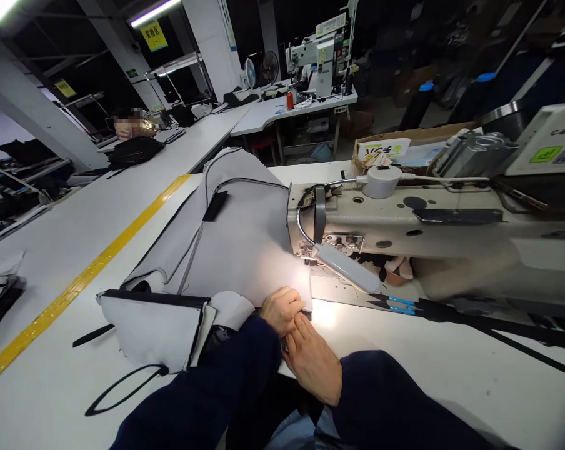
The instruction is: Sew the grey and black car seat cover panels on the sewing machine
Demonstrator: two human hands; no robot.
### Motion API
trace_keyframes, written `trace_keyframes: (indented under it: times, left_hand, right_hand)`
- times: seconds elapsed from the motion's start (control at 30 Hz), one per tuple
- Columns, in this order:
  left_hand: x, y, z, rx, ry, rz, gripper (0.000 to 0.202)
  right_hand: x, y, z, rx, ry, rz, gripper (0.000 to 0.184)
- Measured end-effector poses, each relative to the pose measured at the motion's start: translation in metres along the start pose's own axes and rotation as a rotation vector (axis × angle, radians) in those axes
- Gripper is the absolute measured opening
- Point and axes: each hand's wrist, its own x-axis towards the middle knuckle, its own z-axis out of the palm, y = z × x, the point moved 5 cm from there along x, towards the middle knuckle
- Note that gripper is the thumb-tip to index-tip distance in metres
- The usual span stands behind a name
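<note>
A large grey fabric piece (245,237) with black piping lies on the white table and runs up to the needle area of a sewing machine (404,219). My left hand (280,307) rests on the fabric's near edge, fingers curled and pinching it. Beside it and touching it, my right hand (313,359) is tucked with its fingers pressed against the same edge; its fingertips are hidden behind the left hand. A small lamp (345,265) on a flexible neck lights the spot just beyond both hands.
A yellow stripe (90,269) runs along the white table on the left. Black straps (123,387) lie near the front edge. A cardboard box (395,147) sits behind the machine. Another person (130,125) sits far left. A second sewing station (315,56) stands at the back.
</note>
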Motion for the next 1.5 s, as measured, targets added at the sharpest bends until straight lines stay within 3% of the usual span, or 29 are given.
trace_keyframes:
  times: [0.23, 0.53, 0.77, 1.03, 1.33, 1.5]
  left_hand:
    - [0.022, -0.018, 0.0, -0.002, 0.023, -0.047, 0.025]
    - [0.023, -0.01, -0.015, 0.243, -0.179, 0.009, 0.016]
    - [0.02, -0.006, -0.02, 0.355, -0.09, 0.137, 0.021]
    - [0.03, -0.015, -0.005, 0.256, -0.146, 0.084, 0.013]
    - [0.027, -0.022, -0.003, 0.161, -0.08, -0.009, 0.019]
    - [0.029, -0.022, -0.002, 0.177, -0.115, -0.006, 0.017]
  right_hand:
    - [0.014, 0.021, 0.009, 0.021, -0.019, -0.017, 0.043]
    - [0.018, 0.025, 0.005, 0.092, -0.024, 0.007, 0.044]
    - [0.017, 0.023, 0.009, 0.062, -0.048, -0.01, 0.039]
    - [0.02, 0.021, 0.003, 0.03, -0.063, -0.028, 0.04]
    - [0.016, 0.022, 0.011, 0.027, -0.052, -0.008, 0.044]
    - [0.017, 0.023, 0.013, 0.024, -0.031, 0.002, 0.043]
